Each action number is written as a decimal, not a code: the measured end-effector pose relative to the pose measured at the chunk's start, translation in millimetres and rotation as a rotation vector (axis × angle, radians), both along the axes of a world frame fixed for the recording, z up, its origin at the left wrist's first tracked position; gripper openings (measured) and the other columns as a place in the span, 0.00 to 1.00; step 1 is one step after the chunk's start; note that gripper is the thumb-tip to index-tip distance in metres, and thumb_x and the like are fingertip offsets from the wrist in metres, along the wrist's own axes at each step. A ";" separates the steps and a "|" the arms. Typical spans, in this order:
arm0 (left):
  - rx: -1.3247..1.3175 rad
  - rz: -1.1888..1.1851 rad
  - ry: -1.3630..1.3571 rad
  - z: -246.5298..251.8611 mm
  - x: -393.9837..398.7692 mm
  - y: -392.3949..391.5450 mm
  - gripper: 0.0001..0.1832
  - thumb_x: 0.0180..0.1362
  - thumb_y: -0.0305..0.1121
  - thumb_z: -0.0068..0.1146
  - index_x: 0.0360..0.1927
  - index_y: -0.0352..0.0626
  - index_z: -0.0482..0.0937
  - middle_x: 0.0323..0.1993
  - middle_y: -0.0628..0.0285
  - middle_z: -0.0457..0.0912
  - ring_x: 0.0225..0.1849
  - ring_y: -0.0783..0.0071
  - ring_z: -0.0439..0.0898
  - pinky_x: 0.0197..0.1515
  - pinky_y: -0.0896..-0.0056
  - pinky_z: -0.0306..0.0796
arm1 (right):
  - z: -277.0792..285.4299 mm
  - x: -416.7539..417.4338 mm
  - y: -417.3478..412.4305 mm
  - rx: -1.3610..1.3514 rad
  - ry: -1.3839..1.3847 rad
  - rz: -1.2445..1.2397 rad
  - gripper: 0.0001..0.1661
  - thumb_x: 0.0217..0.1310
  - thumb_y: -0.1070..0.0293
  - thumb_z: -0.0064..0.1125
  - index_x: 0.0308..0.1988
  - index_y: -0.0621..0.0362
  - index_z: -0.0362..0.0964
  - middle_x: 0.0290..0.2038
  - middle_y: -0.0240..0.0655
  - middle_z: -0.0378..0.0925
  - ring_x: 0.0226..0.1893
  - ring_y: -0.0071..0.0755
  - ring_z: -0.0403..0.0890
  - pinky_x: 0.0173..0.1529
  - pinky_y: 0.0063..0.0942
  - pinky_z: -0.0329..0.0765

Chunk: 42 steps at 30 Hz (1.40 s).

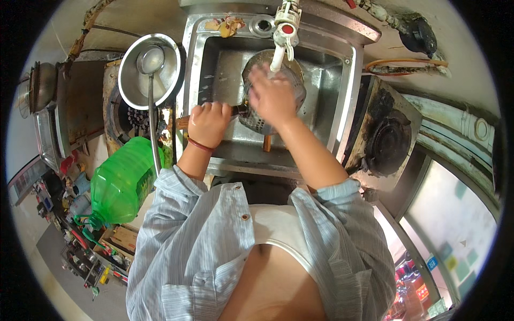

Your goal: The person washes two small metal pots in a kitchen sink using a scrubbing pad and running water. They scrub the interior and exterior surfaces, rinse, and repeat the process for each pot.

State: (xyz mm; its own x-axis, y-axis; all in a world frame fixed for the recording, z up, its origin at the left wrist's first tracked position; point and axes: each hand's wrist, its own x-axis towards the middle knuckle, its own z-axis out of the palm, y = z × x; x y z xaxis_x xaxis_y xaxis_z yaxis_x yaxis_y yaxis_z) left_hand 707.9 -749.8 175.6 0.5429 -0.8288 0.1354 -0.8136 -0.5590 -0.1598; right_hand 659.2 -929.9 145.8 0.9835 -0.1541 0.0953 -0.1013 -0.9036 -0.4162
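Note:
My left hand (209, 124) is closed around the wooden handle (184, 122) of a perforated metal strainer (257, 123) in the stainless steel sink (231, 72). Over the strainer, my right hand (273, 94) is blurred, its fingers apart and nothing visible held in them. It lies just below the spout of a white plastic tap (278, 60) and hides much of the strainer. Whether its fingertips touch the metal is unclear. Another wooden handle (267, 143) shows under the strainer near the sink's front wall.
Left of the sink, a steel bowl (130, 86) holds a ladle (151, 60) whose long handle sticks out towards me. A large green plastic bottle (118, 184) is near my left forearm. Food scraps (228, 26) lie on the back rim. A blackened stove burner (387, 140) stands at right.

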 end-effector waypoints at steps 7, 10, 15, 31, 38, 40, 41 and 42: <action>-0.088 0.199 0.054 7.3 -2.7 14.5 0.01 0.43 0.30 0.50 0.21 0.51 0.71 0.16 0.69 0.72 0.21 0.69 0.73 0.28 0.65 0.61 | -113.5 -25.3 -90.3 1.623 0.244 -0.930 0.21 0.62 0.57 0.41 0.47 0.58 0.69 0.43 0.36 0.75 0.45 0.37 0.74 0.52 0.34 0.68; -0.100 0.308 0.148 -5.2 -7.3 19.8 0.03 0.41 0.28 0.51 0.21 0.51 0.72 0.19 0.66 0.75 0.22 0.64 0.75 0.29 0.65 0.61 | -126.3 -50.4 -74.0 1.943 0.105 -1.109 0.24 0.63 0.54 0.41 0.48 0.61 0.67 0.46 0.36 0.74 0.48 0.36 0.72 0.54 0.34 0.66; 0.118 0.585 0.515 -20.3 -21.2 15.3 0.08 0.43 0.31 0.54 0.30 0.52 0.77 0.24 0.59 0.79 0.27 0.59 0.78 0.33 0.59 0.67 | -134.9 -88.3 -64.2 1.708 -0.013 -1.351 0.23 0.60 0.54 0.46 0.47 0.60 0.67 0.47 0.38 0.72 0.47 0.37 0.71 0.49 0.37 0.69; -0.532 0.960 2.852 -47.9 -79.2 -2.5 0.17 0.60 0.44 0.48 0.20 0.48 0.63 0.07 0.74 0.57 0.07 0.85 0.53 0.11 0.81 0.50 | -71.6 -34.8 -53.1 0.085 0.159 -0.230 0.26 0.46 0.66 0.62 0.45 0.61 0.62 0.42 0.49 0.66 0.46 0.51 0.68 0.50 0.38 0.66; -0.332 0.946 2.648 -35.6 -86.8 -9.8 0.19 0.59 0.46 0.50 0.19 0.48 0.62 0.06 0.73 0.58 0.05 0.84 0.55 0.11 0.80 0.53 | -119.7 9.3 -49.0 0.505 -0.205 -0.747 0.25 0.51 0.66 0.57 0.46 0.65 0.60 0.42 0.52 0.67 0.43 0.54 0.70 0.51 0.38 0.65; -0.253 0.941 2.552 -33.5 -87.0 -15.7 0.20 0.57 0.45 0.53 0.17 0.46 0.61 0.06 0.72 0.58 0.05 0.83 0.56 0.11 0.78 0.55 | -103.1 30.6 -21.2 0.905 -0.464 -0.853 0.24 0.52 0.66 0.55 0.46 0.67 0.58 0.42 0.54 0.68 0.45 0.53 0.70 0.51 0.38 0.65; -0.232 0.969 2.418 -33.3 -87.9 -16.1 0.20 0.56 0.43 0.54 0.16 0.46 0.61 0.06 0.72 0.58 0.06 0.83 0.56 0.10 0.78 0.55 | -74.7 31.2 -2.5 0.889 -0.201 -0.881 0.23 0.53 0.66 0.52 0.47 0.66 0.57 0.40 0.54 0.69 0.42 0.55 0.72 0.48 0.41 0.67; -0.198 0.975 2.290 -33.8 -88.2 -19.6 0.20 0.56 0.42 0.54 0.15 0.46 0.62 0.06 0.72 0.58 0.06 0.82 0.56 0.10 0.77 0.54 | -72.2 26.5 7.8 0.696 0.052 -0.756 0.19 0.55 0.68 0.49 0.46 0.64 0.60 0.39 0.54 0.70 0.40 0.56 0.72 0.44 0.44 0.67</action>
